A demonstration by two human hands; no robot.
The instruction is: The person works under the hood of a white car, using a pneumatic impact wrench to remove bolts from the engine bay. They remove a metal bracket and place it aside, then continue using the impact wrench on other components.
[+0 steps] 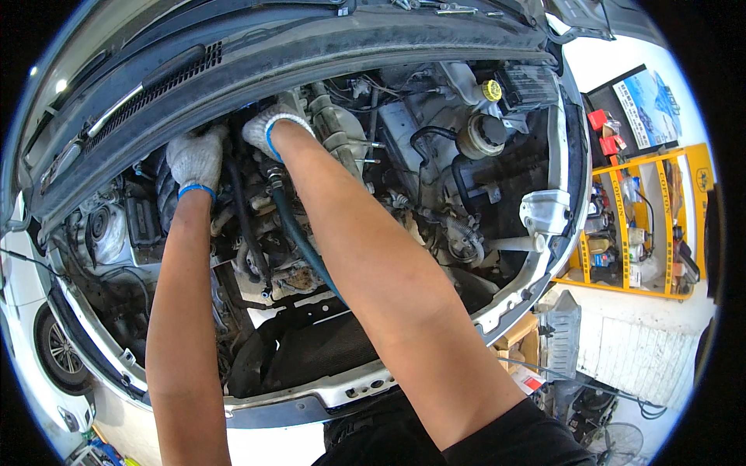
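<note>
Both my arms reach deep into an open car engine bay, up to its rear under the cowl. My left hand [196, 161], in a white knit glove with a blue cuff, is beside a black ribbed hose [165, 194]; its fingers are hidden among the parts. My right hand [272, 128], gloved the same way, reaches behind the engine next to the metal engine cover [336, 128]. Its fingertips are out of sight too, so what either hand touches does not show. A dark green hose [289, 221] runs below my right forearm.
A ratchet-like tool [116, 111] lies on the cowl at left, with several small metal tools [454, 9] at the top. At right are a fluid reservoir with a black cap [482, 136] and a yellow cap [491, 91]. A yellow shelf rack [659, 225] stands beyond the car.
</note>
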